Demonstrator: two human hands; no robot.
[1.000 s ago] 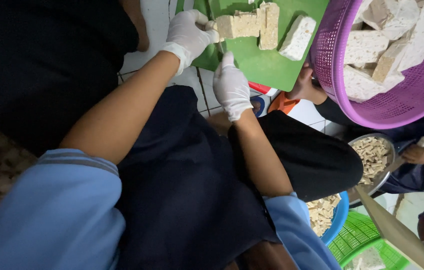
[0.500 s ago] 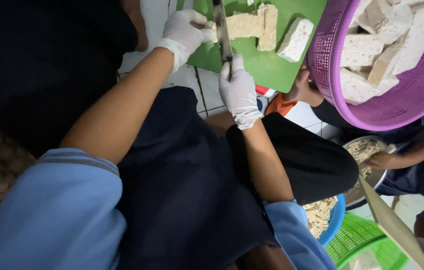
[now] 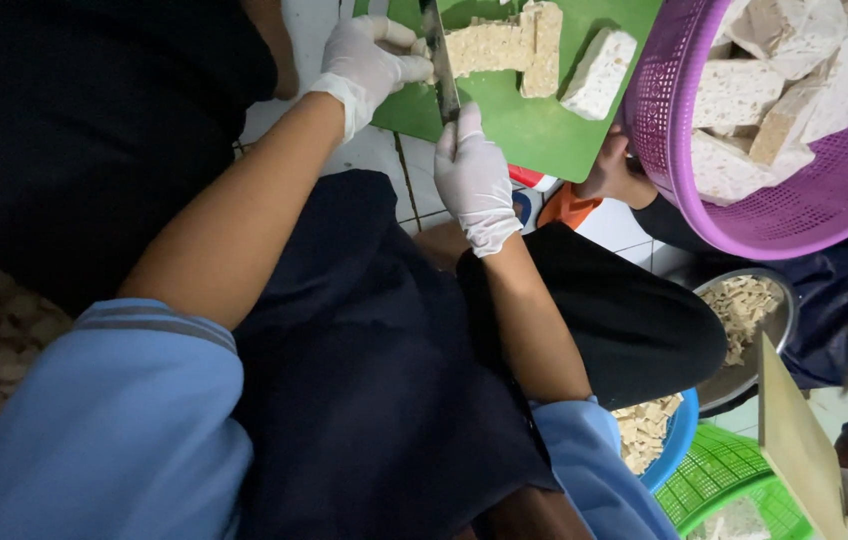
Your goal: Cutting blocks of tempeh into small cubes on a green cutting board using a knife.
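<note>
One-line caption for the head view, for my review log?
Gloved right hand holds a knife at a tempeh block on a green cutting board, left hand steadying it.
</note>
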